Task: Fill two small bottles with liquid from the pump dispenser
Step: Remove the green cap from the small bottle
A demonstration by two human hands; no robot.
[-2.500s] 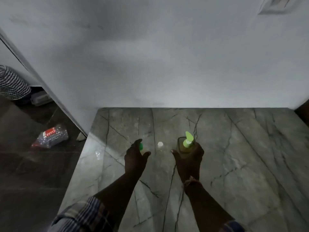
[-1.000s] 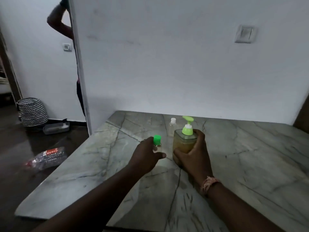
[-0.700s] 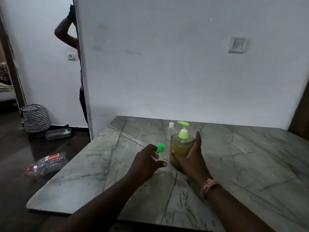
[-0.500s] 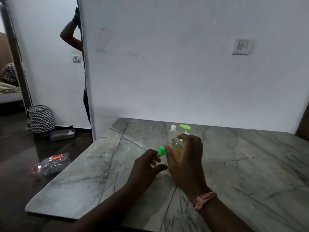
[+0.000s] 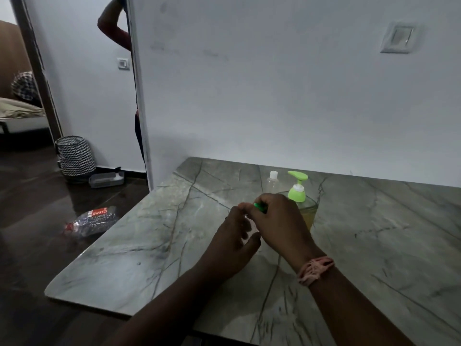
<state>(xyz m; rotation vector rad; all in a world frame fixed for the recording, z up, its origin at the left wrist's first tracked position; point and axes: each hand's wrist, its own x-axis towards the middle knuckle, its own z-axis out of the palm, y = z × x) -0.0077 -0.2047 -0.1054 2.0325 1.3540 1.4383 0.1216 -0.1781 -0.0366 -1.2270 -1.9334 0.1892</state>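
A square pump dispenser (image 5: 305, 208) with amber liquid and a light-green pump head stands on the marble table (image 5: 374, 245) near the wall. Just left of it stands a small clear bottle with a white cap (image 5: 272, 182). In front of these, my left hand (image 5: 230, 243) holds a second small clear bottle, mostly hidden by my fingers. My right hand (image 5: 279, 221) pinches that bottle's green cap (image 5: 259, 207) from above. Both hands meet over the table, just left of the dispenser.
A white wall runs behind the table, with a switch plate (image 5: 398, 38) at upper right. On the dark floor to the left lie a crushed plastic bottle (image 5: 91, 221), a clear tray (image 5: 106, 179) and a zigzag-patterned basket (image 5: 74, 156). A person's arm (image 5: 112, 26) shows behind the wall edge.
My right hand left the dispenser and moved left onto the green cap. My left hand lifted the green-capped bottle off the table. The camera tilted up from the tabletop.
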